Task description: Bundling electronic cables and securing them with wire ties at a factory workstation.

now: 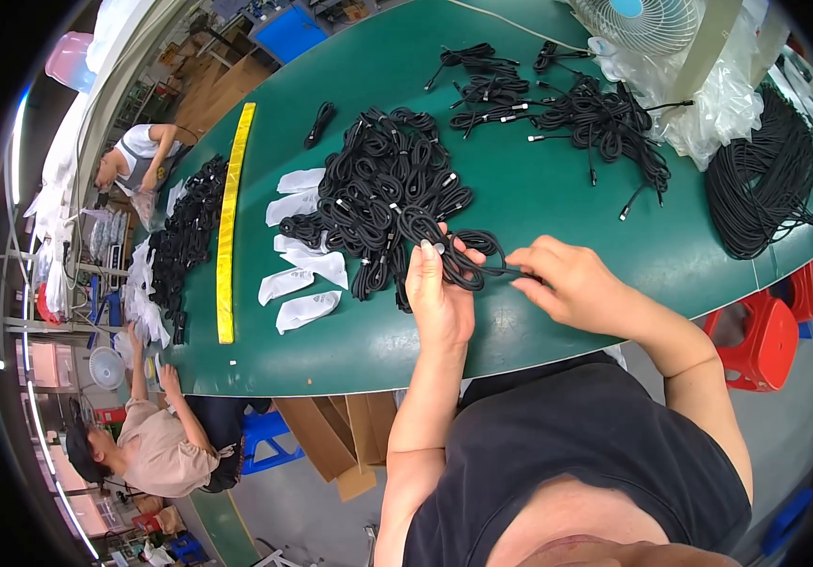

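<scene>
My left hand (436, 295) grips a coiled black cable (468, 257) over the green table (539, 312), fingers wrapped round the loops. My right hand (567, 279) pinches the loose end of that same cable just to the right of the coil. Directly behind the hands lies a big heap of coiled black cables (383, 184) with silver plugs. Several small white plastic bags (300, 248) lie flat to the left of the heap.
A yellow ruler strip (232, 222) runs along the table at left, with another cable pile (184, 236) beyond it. More cable bundles (576, 113) and a large black coil (770, 180) lie at the back right near a white fan (638, 19). Two other people (142, 444) work at the left; red stools (765, 331) stand at right.
</scene>
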Demonstrator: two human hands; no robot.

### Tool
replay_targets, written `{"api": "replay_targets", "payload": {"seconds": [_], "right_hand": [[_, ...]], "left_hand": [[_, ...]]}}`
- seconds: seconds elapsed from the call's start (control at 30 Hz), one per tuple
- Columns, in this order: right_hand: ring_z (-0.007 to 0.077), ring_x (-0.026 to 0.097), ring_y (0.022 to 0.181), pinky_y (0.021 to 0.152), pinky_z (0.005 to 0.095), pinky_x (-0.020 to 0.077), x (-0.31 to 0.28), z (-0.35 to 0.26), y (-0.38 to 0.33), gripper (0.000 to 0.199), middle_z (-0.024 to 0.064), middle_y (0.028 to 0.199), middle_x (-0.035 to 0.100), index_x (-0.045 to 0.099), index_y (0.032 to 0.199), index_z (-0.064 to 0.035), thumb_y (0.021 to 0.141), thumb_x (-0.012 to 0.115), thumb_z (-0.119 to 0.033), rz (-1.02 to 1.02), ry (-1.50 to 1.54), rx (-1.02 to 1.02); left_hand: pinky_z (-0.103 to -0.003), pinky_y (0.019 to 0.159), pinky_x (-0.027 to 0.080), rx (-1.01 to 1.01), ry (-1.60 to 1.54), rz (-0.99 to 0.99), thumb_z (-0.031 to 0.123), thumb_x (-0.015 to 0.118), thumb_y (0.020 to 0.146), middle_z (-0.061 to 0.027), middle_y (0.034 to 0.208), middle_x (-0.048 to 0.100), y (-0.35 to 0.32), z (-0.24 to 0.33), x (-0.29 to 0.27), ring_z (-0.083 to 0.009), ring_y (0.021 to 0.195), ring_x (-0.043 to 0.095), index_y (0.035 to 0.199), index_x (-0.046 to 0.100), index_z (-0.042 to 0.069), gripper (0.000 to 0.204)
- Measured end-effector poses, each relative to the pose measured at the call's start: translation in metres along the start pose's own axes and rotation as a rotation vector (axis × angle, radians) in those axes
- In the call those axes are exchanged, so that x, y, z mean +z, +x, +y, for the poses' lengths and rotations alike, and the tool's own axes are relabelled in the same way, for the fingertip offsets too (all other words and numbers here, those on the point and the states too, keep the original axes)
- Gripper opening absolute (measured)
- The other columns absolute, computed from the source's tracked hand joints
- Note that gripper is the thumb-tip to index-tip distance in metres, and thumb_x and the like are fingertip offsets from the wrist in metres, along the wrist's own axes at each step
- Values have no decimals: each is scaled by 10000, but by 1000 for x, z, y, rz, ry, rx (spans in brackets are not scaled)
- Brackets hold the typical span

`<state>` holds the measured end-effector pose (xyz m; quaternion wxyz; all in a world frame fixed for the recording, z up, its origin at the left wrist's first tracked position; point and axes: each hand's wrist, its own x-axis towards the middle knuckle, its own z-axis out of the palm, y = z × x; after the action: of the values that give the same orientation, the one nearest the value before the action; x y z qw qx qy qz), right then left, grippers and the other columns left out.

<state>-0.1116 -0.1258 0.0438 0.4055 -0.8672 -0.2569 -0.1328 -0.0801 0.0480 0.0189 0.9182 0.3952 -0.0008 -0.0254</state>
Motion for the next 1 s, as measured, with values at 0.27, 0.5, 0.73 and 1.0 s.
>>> {"api": "replay_targets", "payload": {"seconds": [0.27, 0.5, 0.73, 1.0], "right_hand": [[127, 561, 828, 705, 257, 470, -8, 23, 7, 530, 102, 1113, 539, 434, 1247, 29, 808, 663, -163, -177, 1267, 498], [137, 500, 962, 817, 282, 455, 15, 12, 7, 638, 95, 1197, 462, 389, 1295, 5, 763, 705, -152, -86, 1479, 300], [165, 471, 967, 867, 302, 403, 21, 7, 9, 467, 73, 1097, 471, 537, 1161, 8, 748, 713, -123, 3, 1211, 39], [96, 485, 869, 781, 251, 417, 18, -3, 13, 194, 37, 925, 523, 569, 967, -10, 786, 638, -27, 167, 1174, 303]], "left_hand": [[-330, 710, 450, -142, -294, -45, 271, 374, 956, -91, 904, 539, 1, -1, -1, -201, 790, 538, 1118, 458, -7, 332], [-360, 799, 450, -196, -450, 30, 257, 355, 961, -92, 904, 509, 3, -6, 0, -202, 830, 506, 1080, 443, -10, 306], [-349, 777, 450, -181, -378, 9, 239, 367, 958, -94, 894, 521, 1, -17, -3, -206, 832, 510, 1047, 466, -4, 277], [-335, 762, 444, -12, -240, 43, 232, 377, 956, -91, 898, 528, -8, -16, 11, -207, 836, 527, 1085, 452, 10, 268]]}}
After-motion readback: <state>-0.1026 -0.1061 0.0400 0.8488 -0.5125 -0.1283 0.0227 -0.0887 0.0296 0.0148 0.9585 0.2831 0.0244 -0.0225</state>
